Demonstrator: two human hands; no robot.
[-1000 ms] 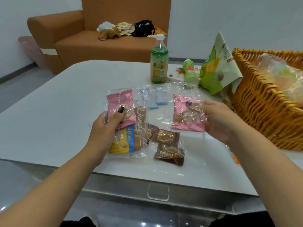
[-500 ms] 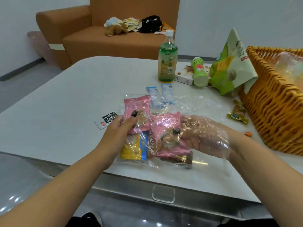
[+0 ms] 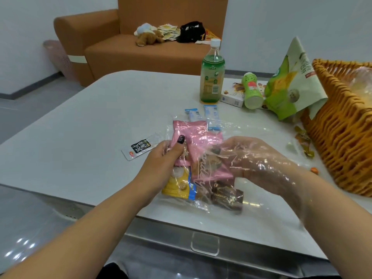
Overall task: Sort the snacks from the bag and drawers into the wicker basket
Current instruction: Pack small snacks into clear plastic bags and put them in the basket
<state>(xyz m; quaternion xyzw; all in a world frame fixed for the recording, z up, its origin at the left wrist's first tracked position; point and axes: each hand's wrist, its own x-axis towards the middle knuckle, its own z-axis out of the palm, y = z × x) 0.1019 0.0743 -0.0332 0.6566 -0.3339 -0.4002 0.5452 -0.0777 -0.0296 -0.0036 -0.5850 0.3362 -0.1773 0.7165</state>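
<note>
Pink packet (image 3: 209, 156) slants toward far-left

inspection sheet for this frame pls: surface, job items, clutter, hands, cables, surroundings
Surface: white table, drawer handle at its front edge.
Job's things: clear bag holding pink packets, a yellow packet and brown packets; wicker basket at the right, something clear-wrapped inside.
Clutter: black-labelled sachet, two blue sachets, green bottle upright, small green bottle on its side, white box, green pouch against the basket, loose candies.
Hands: left hand grips a pink packet through the bag; right hand is inside the bag, pinching the other pink packet.
Cables: nothing seen.
Surroundings: brown sofa with a plush toy and a black bag.
</note>
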